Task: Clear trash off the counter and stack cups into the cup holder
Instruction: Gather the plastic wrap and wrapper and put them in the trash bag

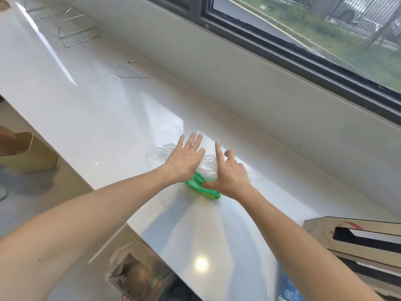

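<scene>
A crumpled clear plastic wrapper (pixel 209 165) and a green plastic scrap (pixel 196 183) lie on the white counter (pixel 97 109) near the wall. My left hand (pixel 184 158) hovers flat over the wrapper's left side, fingers spread. My right hand (pixel 230 172) is just right of it, index finger extended, thumb touching the green scrap; nothing is gripped. A wire cup holder (pixel 65 20) stands at the far left end of the counter. No cups are visible.
A thin looped wire (pixel 136 70) lies mid-counter. A cardboard box (pixel 355 237) sits at the right. A trash bag (pixel 134 272) hangs below the counter's front edge, and a beige bin (pixel 28 153) stands on the floor at left. A window runs along the wall.
</scene>
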